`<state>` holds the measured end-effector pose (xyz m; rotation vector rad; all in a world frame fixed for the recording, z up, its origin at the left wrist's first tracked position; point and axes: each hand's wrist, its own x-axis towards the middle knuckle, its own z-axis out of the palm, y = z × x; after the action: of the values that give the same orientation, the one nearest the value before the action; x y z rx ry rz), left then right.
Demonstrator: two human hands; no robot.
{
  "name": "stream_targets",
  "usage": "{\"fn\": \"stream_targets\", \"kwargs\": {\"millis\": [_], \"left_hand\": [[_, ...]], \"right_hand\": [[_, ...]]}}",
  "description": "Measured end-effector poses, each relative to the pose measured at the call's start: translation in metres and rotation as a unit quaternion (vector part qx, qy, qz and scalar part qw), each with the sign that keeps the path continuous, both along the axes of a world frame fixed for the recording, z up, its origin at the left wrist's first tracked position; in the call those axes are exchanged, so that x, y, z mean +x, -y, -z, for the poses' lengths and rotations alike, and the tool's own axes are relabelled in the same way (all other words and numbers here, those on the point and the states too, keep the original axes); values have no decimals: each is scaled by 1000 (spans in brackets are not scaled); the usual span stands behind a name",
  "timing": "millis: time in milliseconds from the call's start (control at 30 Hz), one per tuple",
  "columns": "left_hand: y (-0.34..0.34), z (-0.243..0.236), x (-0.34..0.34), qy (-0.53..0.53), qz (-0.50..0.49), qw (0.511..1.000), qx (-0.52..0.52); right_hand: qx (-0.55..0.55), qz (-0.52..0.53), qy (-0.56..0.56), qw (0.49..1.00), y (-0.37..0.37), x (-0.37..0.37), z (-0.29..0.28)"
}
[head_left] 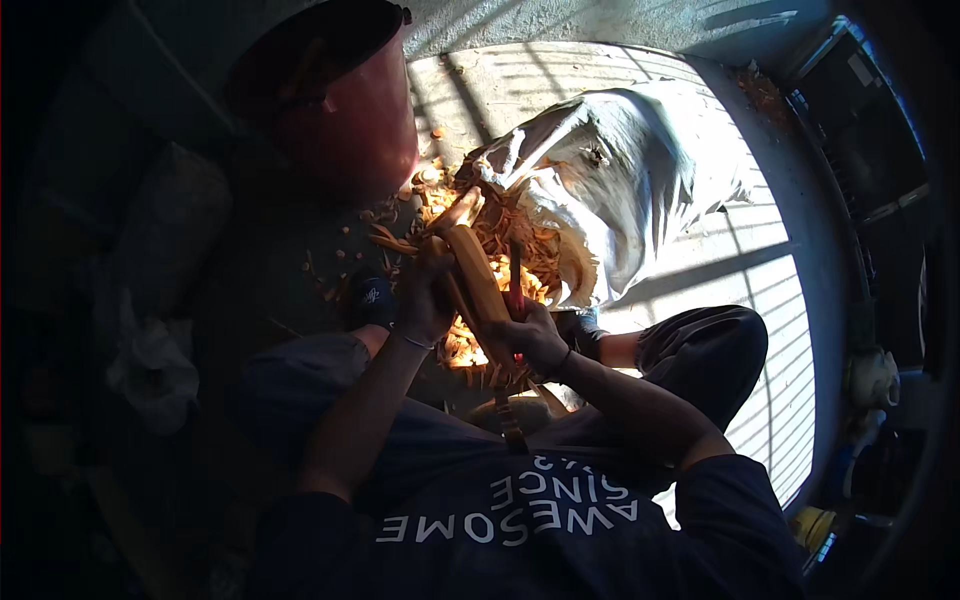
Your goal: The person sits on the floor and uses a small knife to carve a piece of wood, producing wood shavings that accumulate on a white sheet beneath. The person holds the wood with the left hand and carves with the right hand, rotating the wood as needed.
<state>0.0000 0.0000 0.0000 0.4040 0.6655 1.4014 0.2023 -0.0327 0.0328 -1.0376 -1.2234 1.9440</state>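
Observation:
A long, pale brown piece of wood [477,272] stands tilted in front of my body, above a heap of shavings. My left hand [428,298] is closed around its left side, fingers partly in shadow. On the right, near the wood's lower end, my right hand [538,340] is wrapped around a red-handled tool with a narrow dark blade [515,268] pointing away from me. That hand is close against the wood; whether it also grips it I cannot tell. Curled wood shavings [463,346] lie below and beyond both hands.
A large dark red bucket [365,125] stands at the far left. Beyond my hands, a white sack [640,170] lies with its mouth among the shavings. My bent legs [705,350] frame the work. Dark shelving or equipment [870,130] lines the right side. Barred sunlight crosses the floor.

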Motion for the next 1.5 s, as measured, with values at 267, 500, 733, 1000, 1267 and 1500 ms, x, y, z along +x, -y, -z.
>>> {"fn": "stream_targets", "kwargs": {"millis": [267,500,733,1000,1267,1500], "left_hand": [[10,-15,3,103,20,993,-47],[11,1,-15,208,54,974,-68],[11,-3,-17,209,48,974,-69],[14,-19,-16,200,35,976,-79],[11,-16,-52,74,-10,995,-64],[12,-44,-66,-53,-71,988,-125]], "right_hand": [[-139,45,-53,988,-6,14,12],[-288,66,-142,945,-22,33,21],[-250,7,-188,950,-40,49,38],[-255,72,-168,949,-38,51,40],[-235,93,-64,966,-40,43,66],[-116,42,136,983,-34,56,190]]}}
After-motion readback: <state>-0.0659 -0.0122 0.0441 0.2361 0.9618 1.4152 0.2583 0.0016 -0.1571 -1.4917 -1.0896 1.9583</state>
